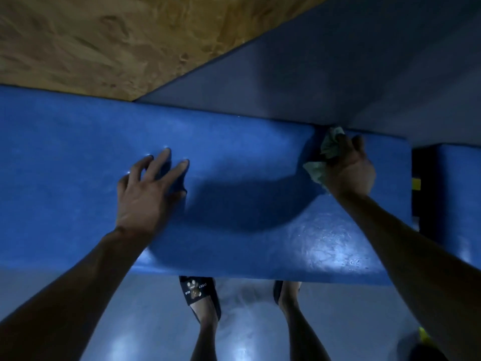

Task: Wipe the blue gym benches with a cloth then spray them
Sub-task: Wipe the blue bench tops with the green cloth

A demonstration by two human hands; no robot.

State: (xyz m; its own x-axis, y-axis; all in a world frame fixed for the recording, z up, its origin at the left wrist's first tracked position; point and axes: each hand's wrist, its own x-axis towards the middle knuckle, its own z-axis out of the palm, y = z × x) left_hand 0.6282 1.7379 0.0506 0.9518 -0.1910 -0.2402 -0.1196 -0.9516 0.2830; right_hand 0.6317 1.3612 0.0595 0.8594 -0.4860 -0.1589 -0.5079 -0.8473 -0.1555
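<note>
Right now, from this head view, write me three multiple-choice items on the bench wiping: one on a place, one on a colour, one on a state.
1. Where is the cloth?
A. on the floor
B. at the bench's far edge, in the right hand
C. under the left hand

2. What colour is the bench?
A. red
B. black
C. blue

3. How is the left hand?
A. fingers spread on the bench
B. gripping a spray bottle
C. out of view

Key: 1 B, the right hand grips it there; 2 C, its padding is blue; 3 A, the fingers lie spread, holding nothing.
</note>
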